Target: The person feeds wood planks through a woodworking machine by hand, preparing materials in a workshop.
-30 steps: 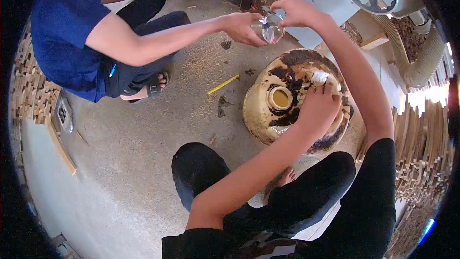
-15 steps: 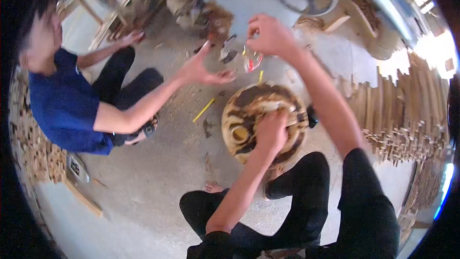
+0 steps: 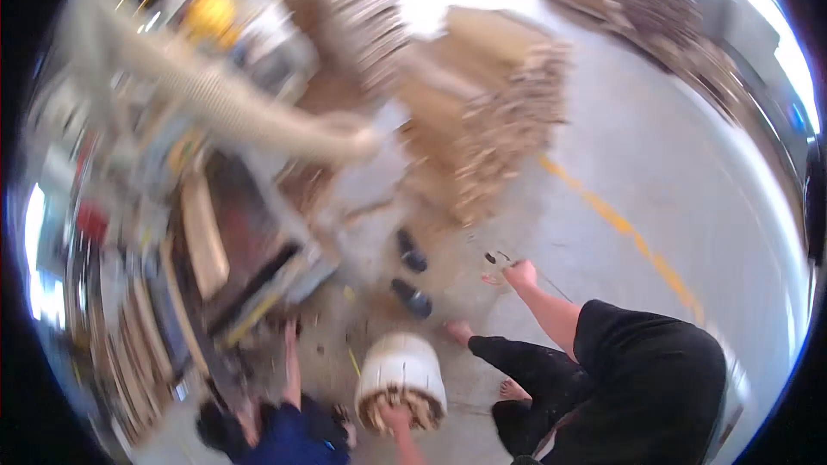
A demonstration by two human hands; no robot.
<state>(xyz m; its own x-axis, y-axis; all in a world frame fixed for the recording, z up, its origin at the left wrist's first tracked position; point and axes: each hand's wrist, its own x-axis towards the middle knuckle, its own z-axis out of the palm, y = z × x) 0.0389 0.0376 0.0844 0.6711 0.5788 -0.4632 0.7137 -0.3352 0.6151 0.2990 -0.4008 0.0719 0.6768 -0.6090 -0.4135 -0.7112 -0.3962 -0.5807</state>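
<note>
The workshop floor held two of the person's hands, one left hand (image 3: 396, 417) and one right hand (image 3: 520, 275), one clear object (image 3: 492, 277), one pale drum-shaped piece (image 3: 401, 366), two bare feet (image 3: 514, 391), two dark slippers (image 3: 412, 298), one co-worker (image 3: 293, 436), one ribbed hose (image 3: 237, 112) and one yellow floor line (image 3: 616, 218).

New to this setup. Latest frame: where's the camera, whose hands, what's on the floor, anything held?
No machine does the handling: it's a person's bare hands, seen from a camera worn on that person's head, so the view is wide, curved and blurred. The left hand is on the brown-blotched face of a pale rounded container. The right hand is stretched out beside something with dark and reddish marks; blur hides whether it's gripped. On the concrete floor are dark slippers, a painted yellow line and what looks like stacked wood. The dark blue shirt at the bottom belongs to another person.
</note>
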